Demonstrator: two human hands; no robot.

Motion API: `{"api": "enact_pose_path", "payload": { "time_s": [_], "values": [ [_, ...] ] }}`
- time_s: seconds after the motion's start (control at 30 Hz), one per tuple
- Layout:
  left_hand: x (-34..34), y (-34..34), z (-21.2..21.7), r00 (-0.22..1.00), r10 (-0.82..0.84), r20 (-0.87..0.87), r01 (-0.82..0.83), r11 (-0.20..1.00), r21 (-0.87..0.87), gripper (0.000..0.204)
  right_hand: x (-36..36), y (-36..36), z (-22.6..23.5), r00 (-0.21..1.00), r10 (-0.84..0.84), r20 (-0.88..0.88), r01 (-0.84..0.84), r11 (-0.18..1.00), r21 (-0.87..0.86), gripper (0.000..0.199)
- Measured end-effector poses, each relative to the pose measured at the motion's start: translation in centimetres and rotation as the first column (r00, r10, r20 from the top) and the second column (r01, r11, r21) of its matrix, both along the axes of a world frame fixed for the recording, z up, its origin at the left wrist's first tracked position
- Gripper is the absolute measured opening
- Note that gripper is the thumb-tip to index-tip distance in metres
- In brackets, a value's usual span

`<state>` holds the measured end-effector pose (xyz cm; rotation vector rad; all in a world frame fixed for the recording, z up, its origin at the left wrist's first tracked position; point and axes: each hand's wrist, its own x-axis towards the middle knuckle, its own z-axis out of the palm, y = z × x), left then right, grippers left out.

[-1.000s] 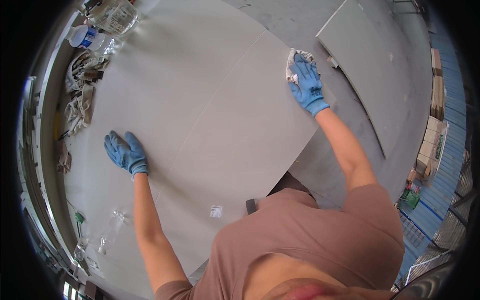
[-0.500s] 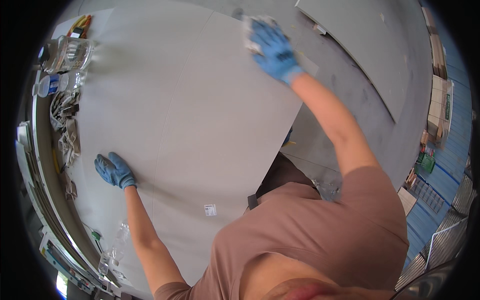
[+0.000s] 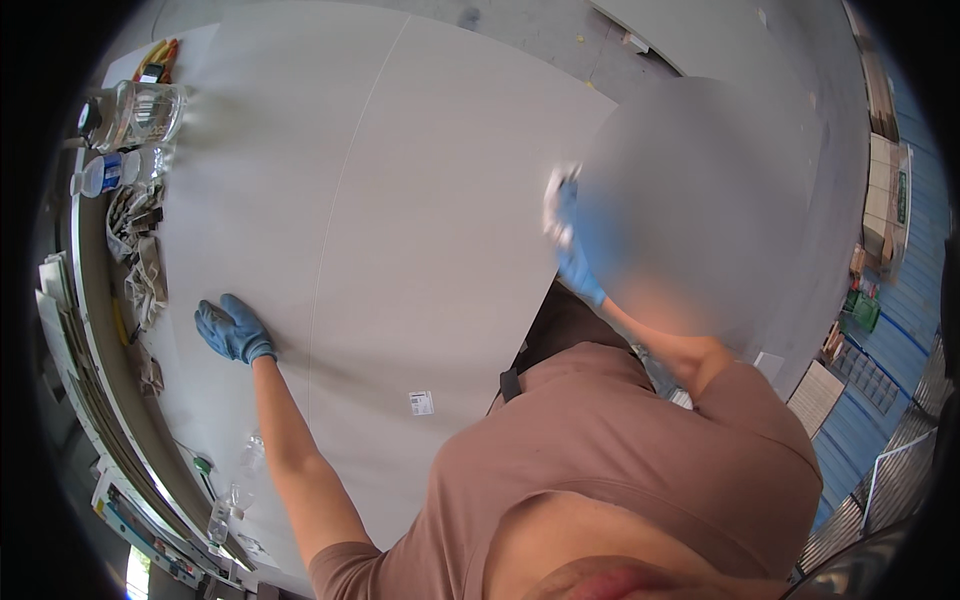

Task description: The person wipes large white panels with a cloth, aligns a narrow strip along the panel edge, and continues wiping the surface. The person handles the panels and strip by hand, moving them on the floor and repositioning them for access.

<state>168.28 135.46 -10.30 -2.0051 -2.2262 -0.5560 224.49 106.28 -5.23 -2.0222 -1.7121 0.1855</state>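
A large pale grey sheet [image 3: 400,200] lies flat in front of me. My left hand [image 3: 232,330], in a blue glove, rests palm down on the sheet near its left edge, fingers spread, holding nothing. My right hand [image 3: 572,240], also in a blue glove, is raised at the sheet's right edge and grips a crumpled white rag [image 3: 558,198]. A blurred patch partly hides that hand. A small white label [image 3: 421,402] is stuck on the sheet close to my body.
Clear plastic bottles [image 3: 140,110] and a smaller capped bottle [image 3: 100,172] stand at the upper left. Scraps and tools [image 3: 140,270] clutter the left edge. Another grey sheet [image 3: 720,40] lies on the floor at the upper right, and stacked materials [image 3: 885,190] at the far right.
My right hand with the rag has come back from the sheet's far edge to its right edge, closer to my body. My left hand stays flat on the sheet.
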Motion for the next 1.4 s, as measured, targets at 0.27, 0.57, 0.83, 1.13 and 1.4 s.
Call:
{"api": "enact_pose_path", "payload": {
  "time_s": [0.27, 0.57, 0.83, 1.13, 1.4],
  "values": [
    [-0.4, 0.1, -0.4, 0.999, -0.026, -0.018, 0.027, 1.000, 0.012, 0.065, -7.5, 5.2, 1.4, 0.907, 0.345, 0.241, -0.320, 0.937, -0.138, 0.039],
    [-0.5, 0.2, -0.3, 0.998, -0.008, -0.063, 0.007, 1.000, -0.030, 0.065, 13.1, 15.7, -2.0, 0.912, -0.151, 0.382, -0.016, 0.917, 0.400, 0.033],
    [-0.1, 0.1, -0.1, 0.998, 0.008, -0.061, -0.009, 1.000, -0.024, 0.065, 17.4, 18.0, -1.9, 0.714, -0.657, -0.241, 0.620, 0.754, -0.218, 0.038],
    [-0.5, 0.3, -0.4, 0.996, -0.002, -0.087, -0.001, 0.999, -0.033, 0.066, 6.6, 9.7, 5.6, 0.952, -0.175, -0.249, 0.191, 0.981, 0.042, 0.039],
    [-0.6, 0.3, -0.5, 1.000, 0.003, -0.028, -0.004, 0.999, -0.037, 0.067, 1.3, 11.1, 0.4, 0.964, 0.121, 0.238, -0.123, 0.992, -0.005, 0.059]
  ]
}}
